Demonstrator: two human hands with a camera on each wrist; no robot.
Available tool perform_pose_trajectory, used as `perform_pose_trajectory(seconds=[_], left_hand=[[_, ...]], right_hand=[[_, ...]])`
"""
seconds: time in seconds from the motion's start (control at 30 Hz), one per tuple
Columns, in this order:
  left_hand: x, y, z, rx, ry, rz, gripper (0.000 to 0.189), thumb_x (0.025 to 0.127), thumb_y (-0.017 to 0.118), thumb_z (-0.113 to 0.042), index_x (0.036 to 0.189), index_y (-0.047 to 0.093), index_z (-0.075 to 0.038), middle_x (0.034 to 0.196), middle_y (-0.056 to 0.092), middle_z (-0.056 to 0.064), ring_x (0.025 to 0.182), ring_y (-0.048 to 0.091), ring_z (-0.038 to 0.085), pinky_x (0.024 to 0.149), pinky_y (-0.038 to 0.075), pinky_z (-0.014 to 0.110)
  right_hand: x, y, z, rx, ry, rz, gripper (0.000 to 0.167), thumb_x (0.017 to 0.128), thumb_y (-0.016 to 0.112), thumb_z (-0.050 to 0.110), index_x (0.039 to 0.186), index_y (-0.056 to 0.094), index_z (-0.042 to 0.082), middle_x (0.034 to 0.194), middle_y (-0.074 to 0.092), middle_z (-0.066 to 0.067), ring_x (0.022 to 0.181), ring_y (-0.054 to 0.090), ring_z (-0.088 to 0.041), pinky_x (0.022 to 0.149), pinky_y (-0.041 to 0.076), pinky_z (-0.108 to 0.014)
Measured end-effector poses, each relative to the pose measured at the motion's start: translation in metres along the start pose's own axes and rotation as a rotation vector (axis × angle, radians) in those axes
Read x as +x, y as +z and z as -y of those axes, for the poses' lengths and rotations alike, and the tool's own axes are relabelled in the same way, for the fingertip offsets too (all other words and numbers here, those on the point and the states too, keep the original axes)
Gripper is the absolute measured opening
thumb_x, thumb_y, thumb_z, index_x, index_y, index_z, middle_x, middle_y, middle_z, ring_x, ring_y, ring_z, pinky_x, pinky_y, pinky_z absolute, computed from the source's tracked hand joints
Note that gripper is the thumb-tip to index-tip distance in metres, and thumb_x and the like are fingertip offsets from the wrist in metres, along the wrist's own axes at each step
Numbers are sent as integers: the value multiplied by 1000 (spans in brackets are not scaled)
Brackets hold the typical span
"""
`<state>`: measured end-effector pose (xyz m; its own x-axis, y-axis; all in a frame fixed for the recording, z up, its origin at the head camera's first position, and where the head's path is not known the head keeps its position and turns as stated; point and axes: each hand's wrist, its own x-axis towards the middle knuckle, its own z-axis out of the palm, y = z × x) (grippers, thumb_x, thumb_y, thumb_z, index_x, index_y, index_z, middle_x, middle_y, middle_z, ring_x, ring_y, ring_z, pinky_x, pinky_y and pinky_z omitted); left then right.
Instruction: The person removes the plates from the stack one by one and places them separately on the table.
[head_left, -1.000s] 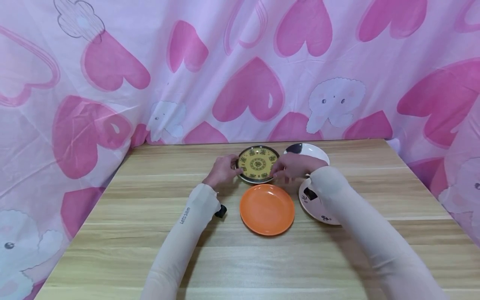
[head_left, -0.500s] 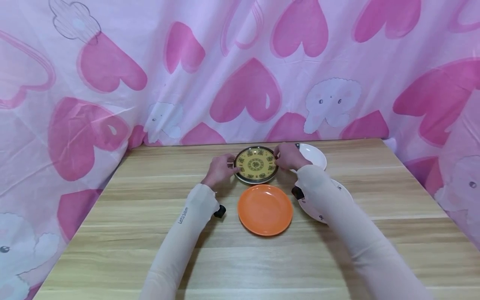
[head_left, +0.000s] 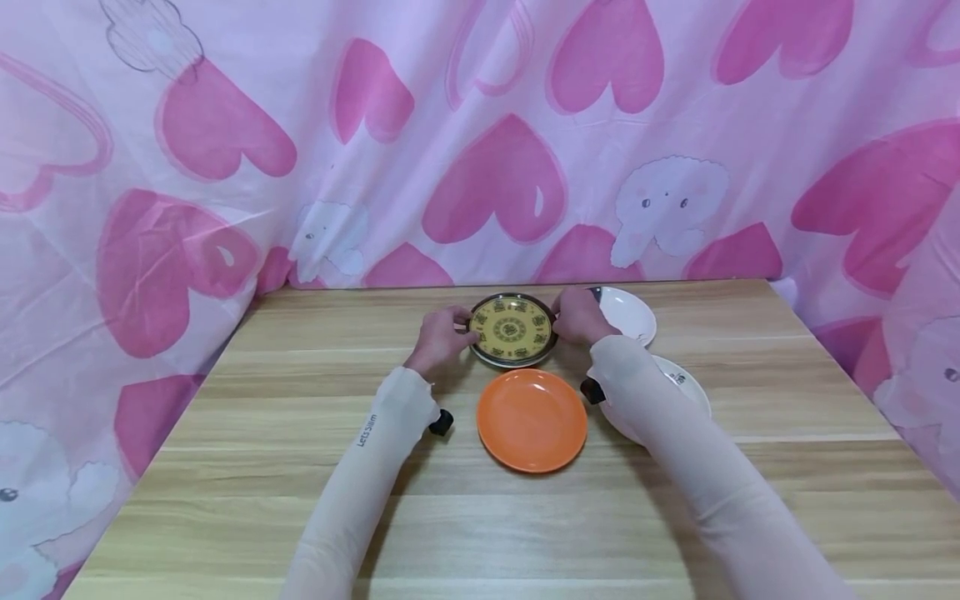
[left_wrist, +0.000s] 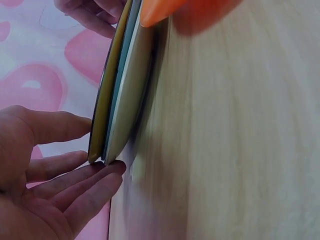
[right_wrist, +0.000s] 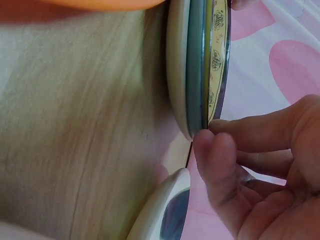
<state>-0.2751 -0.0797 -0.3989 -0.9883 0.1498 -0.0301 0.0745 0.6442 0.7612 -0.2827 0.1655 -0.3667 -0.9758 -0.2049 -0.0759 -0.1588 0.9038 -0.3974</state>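
Observation:
A yellow plate (head_left: 511,330) with a dark rim and black patterns tops a small stack at the back of the table. Beneath it, the left wrist view shows a teal plate (left_wrist: 121,75) and a whitish plate (left_wrist: 131,95). My left hand (head_left: 438,342) holds the stack's left edge, thumb at the top rim and fingertips along the side. On the opposite edge, my right hand (head_left: 579,317) pinches the rim between thumb and finger, seen closely in the right wrist view. An orange plate (head_left: 532,421) lies just in front.
A white plate with a dark patch (head_left: 630,315) lies behind my right hand. Nearer, a pale plate (head_left: 686,387) with small prints is partly covered by my right sleeve. The wooden table (head_left: 480,533) meets a pink heart-patterned curtain (head_left: 495,183) at the back.
My right hand has moved back and left from the near right of the yellow plate to its right rim. My left hand stays at the left edge. The plates look unmoved.

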Motion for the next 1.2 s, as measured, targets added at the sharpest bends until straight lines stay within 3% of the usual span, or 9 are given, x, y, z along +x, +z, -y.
perform_pose_trajectory(seconds=[0.2, 0.4, 0.6, 0.7, 0.97, 1.1, 1.2], left_hand=[[0, -1, 0, 25, 3, -13, 43, 87, 76, -14, 128, 64, -4, 129, 68, 17, 117, 67, 30, 101, 56, 38], [-1, -3, 4, 9, -18, -5, 45, 86, 78, -16, 129, 65, -8, 136, 64, 16, 123, 60, 30, 105, 53, 39], [-2, -5, 8, -30, -40, 0, 44, 86, 79, -14, 128, 66, -9, 135, 63, 15, 121, 58, 28, 102, 53, 39], [-2, -7, 10, -23, -26, -6, 43, 85, 79, -15, 126, 68, -9, 130, 66, 14, 117, 59, 27, 98, 54, 37], [-2, -9, 11, -101, -61, -2, 43, 83, 80, -11, 124, 69, -8, 123, 67, 14, 101, 61, 23, 74, 58, 25], [-1, -11, 11, -109, -74, -1, 43, 83, 81, -11, 124, 69, -10, 125, 66, 13, 104, 59, 22, 74, 55, 23], [-2, -11, 11, -117, -81, -10, 43, 82, 81, -11, 124, 70, -12, 126, 65, 13, 107, 57, 23, 76, 52, 24]], right_hand=[[0, 2, 2, 40, -19, 13, 34, 86, 62, 2, 118, 69, -7, 116, 72, -24, 109, 65, -35, 96, 56, -44], [-1, 5, 3, 121, 1, 65, 36, 88, 64, 3, 123, 69, -1, 125, 69, -22, 97, 66, -26, 71, 55, -26], [-3, 6, 3, 153, 99, 154, 42, 91, 58, -1, 131, 66, 9, 129, 65, -23, 59, 59, -15, 47, 47, -21], [-3, 6, 2, 166, 132, 162, 43, 92, 60, 2, 134, 64, 10, 129, 62, -26, 50, 61, -13, 45, 50, -22], [-3, 7, 1, 178, 147, 155, 46, 90, 63, 4, 136, 62, 9, 123, 65, -25, 54, 67, -16, 48, 54, -24], [-3, 6, 2, 186, 159, 157, 48, 89, 63, 3, 136, 62, 10, 116, 68, -24, 56, 67, -17, 50, 55, -25], [-2, 7, 1, 187, 160, 154, 47, 89, 63, 3, 135, 63, 10, 121, 66, -25, 57, 67, -17, 51, 57, -27]])
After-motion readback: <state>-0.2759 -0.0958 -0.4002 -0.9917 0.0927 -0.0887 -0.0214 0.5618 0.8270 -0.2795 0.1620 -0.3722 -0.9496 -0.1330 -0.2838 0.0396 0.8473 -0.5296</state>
